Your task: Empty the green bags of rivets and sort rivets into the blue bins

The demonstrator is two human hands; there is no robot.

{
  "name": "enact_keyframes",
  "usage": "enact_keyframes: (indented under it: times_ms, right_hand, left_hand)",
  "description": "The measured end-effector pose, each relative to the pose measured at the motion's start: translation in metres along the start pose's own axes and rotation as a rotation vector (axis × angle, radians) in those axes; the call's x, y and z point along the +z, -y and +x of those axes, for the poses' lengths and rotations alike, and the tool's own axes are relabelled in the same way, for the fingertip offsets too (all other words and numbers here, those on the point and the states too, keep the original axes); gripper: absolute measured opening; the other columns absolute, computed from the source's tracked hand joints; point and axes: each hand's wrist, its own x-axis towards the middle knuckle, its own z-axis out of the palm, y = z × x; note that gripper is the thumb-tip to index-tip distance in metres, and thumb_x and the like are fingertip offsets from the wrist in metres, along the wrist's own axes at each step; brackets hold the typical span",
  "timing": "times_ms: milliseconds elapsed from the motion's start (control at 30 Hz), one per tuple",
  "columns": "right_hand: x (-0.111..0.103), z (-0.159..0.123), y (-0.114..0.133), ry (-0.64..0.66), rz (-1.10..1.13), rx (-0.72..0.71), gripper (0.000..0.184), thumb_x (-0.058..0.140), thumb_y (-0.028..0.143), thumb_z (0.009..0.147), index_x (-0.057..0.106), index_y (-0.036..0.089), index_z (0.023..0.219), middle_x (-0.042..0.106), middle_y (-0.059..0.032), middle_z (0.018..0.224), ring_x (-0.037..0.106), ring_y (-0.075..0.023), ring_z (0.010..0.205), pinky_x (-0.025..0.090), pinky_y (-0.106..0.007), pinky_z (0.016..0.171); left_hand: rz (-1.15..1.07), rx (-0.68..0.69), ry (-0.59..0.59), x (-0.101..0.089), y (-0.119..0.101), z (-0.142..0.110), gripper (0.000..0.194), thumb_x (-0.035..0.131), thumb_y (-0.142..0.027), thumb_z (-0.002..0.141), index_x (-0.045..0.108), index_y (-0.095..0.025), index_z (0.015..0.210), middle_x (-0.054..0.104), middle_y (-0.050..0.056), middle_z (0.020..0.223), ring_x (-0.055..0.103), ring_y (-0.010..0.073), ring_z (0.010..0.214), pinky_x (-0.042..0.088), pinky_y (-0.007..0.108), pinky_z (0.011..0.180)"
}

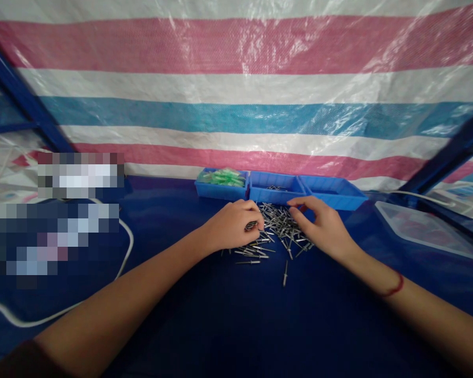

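Observation:
Silvery pop rivets lie in a loose pile on the dark blue table, with a few strays at its near side. My left hand is at the pile's left edge, its fingers curled round; some rivets show in the gap between fingers and thumb. Over the pile's right edge, my right hand has thumb and forefinger apart, with nothing visible between them. Just behind the hands stand a blue bin with green plastic packets, a middle blue bin with a few rivets, and a right blue bin.
A clear plastic lid or tray lies at the right. At left, a white cable loops over the table near blurred-out items. Behind hangs a striped plastic sheet, between blue frame posts.

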Motion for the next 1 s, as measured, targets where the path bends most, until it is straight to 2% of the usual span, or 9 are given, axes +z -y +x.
enact_keyframes:
  times_ms: [167, 333, 467, 633, 800, 1000]
  right_hand:
    - [0.002, -0.014, 0.002, 0.034, 0.099, -0.006, 0.014, 0.053, 0.027, 0.083, 0.064, 0.021, 0.090, 0.069, -0.0045, 0.089, 0.062, -0.0191, 0.078, 0.049, -0.033, 0.069]
    - [0.001, -0.016, 0.011, 0.053, 0.184, 0.040, 0.016, 0.053, 0.029, 0.083, 0.064, 0.020, 0.090, 0.069, -0.0048, 0.088, 0.062, -0.0186, 0.077, 0.049, -0.033, 0.070]
    - [-0.002, -0.020, 0.015, 0.082, 0.215, 0.047, 0.016, 0.054, 0.029, 0.083, 0.065, 0.021, 0.091, 0.069, -0.0045, 0.089, 0.062, -0.0184, 0.078, 0.049, -0.034, 0.073]
    - [-0.002, -0.022, 0.015, 0.076, 0.239, 0.043, 0.015, 0.053, 0.026, 0.083, 0.065, 0.021, 0.090, 0.068, -0.0044, 0.088, 0.062, -0.0182, 0.078, 0.050, -0.034, 0.073]
    - [-0.002, -0.023, 0.016, 0.088, 0.247, 0.027, 0.014, 0.053, 0.025, 0.083, 0.065, 0.021, 0.090, 0.069, -0.0043, 0.088, 0.063, -0.0184, 0.078, 0.050, -0.034, 0.073]
    - [-0.002, -0.025, 0.017, 0.107, 0.240, 0.021, 0.013, 0.053, 0.023, 0.083, 0.064, 0.022, 0.090, 0.069, -0.0039, 0.087, 0.063, -0.0186, 0.080, 0.050, -0.033, 0.072]
  left_hand:
    - [0.120, 0.021, 0.115, -0.001, -0.006, 0.002, 0.016, 0.056, -0.022, 0.084, 0.071, -0.022, 0.082, 0.061, 0.003, 0.091, 0.057, 0.0162, 0.083, 0.042, 0.029, 0.074]
    - [0.225, -0.082, 0.220, -0.002, -0.012, 0.007, 0.017, 0.056, -0.022, 0.086, 0.072, -0.024, 0.092, 0.061, 0.004, 0.088, 0.059, 0.0167, 0.081, 0.042, 0.027, 0.068]
    - [0.293, -0.072, 0.186, -0.001, -0.017, 0.009, 0.016, 0.054, -0.026, 0.088, 0.069, -0.024, 0.093, 0.059, 0.003, 0.088, 0.058, 0.0159, 0.078, 0.040, 0.026, 0.066]
    - [0.320, -0.018, 0.116, 0.003, -0.025, 0.008, 0.021, 0.048, -0.029, 0.090, 0.067, -0.021, 0.085, 0.059, 0.002, 0.083, 0.058, 0.0154, 0.077, 0.036, 0.027, 0.063]
    - [0.393, -0.077, 0.099, 0.008, -0.036, 0.009, 0.033, 0.055, -0.048, 0.084, 0.067, -0.017, 0.084, 0.061, 0.005, 0.084, 0.058, 0.0217, 0.079, 0.036, 0.031, 0.064]
    - [0.400, -0.119, 0.132, 0.011, -0.038, 0.008, 0.020, 0.053, -0.031, 0.087, 0.066, -0.016, 0.084, 0.062, 0.005, 0.085, 0.059, 0.0208, 0.078, 0.038, 0.031, 0.065]
